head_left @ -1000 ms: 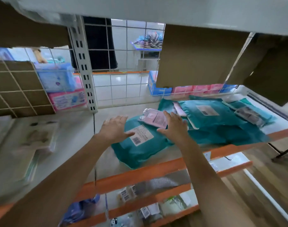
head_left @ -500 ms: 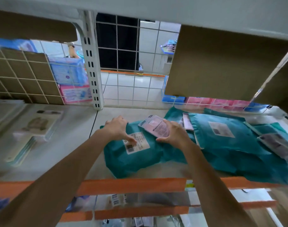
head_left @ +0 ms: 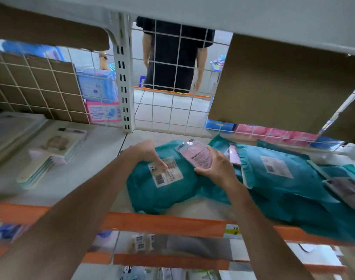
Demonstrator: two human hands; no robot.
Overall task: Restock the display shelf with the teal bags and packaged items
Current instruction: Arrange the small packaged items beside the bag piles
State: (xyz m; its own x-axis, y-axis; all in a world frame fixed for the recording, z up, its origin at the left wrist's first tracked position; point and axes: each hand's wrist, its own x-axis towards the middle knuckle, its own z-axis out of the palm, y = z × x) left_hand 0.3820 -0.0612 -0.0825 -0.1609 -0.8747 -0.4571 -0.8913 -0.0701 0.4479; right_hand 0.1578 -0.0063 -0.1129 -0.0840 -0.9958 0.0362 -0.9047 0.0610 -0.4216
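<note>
The right hand (head_left: 215,168) grips a pink packet (head_left: 196,156) at its lower end, thumb along the bottom edge and fingers wrapped up its right side. The packet is tilted face-up above the seam between two teal bags. That grip leaves the top free, probably so it can be slid or laid flat. The left hand (head_left: 147,153) has its fingers bent and close together, tips pressing on the white label (head_left: 165,174) of the nearer teal bag (head_left: 162,190). I judge this is to pin the soft bag while the packet is placed.

That bag lies near the shelf's orange front edge (head_left: 162,221), just right of the seam in the shelf (head_left: 104,158). A larger teal bag (head_left: 283,178) overlaps it toward the right end. A slim pink pack (head_left: 233,156) is tucked between them, and a clear packet (head_left: 346,188) lies on the bags farther right.

Bare shelf shows behind the left hand, up to the wire grid (head_left: 172,118) at the back edge and the upright post (head_left: 124,77). This looks like the open spot for stock. A stack of flat packs (head_left: 51,150) takes the left part of the shelf. Overhead room is tight: the shelf above and a hanging cardboard panel (head_left: 283,87) crowd the right rear. Sliding things in low should suit better than lifting them. A person (head_left: 174,57) stands beyond the grid.
</note>
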